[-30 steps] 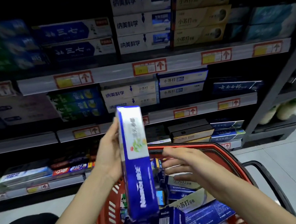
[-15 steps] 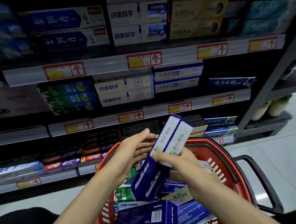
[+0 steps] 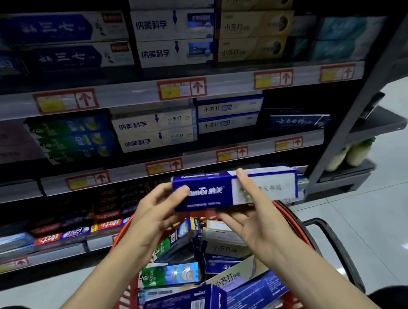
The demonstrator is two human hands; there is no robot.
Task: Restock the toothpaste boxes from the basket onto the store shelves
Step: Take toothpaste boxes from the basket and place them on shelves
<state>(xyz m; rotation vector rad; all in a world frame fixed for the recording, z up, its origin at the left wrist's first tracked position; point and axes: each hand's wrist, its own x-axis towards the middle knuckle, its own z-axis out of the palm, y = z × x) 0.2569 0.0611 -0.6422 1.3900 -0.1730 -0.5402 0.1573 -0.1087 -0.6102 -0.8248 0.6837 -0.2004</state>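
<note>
Toothpaste box [image 3: 233, 190] level in grip of left hand [image 3: 158, 211] and right hand [image 3: 256, 220], over full red basket [image 3: 119, 238], stocked shelves [image 3: 129, 96] behind.

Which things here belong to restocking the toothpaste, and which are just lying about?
Belongs to the job: blue-and-white cardboard toothpaste box, held by left hand and right hand; red plastic basket of boxes; grey metal shelves.
Lying about: pale rounded bottles on the dark side rack.
</note>
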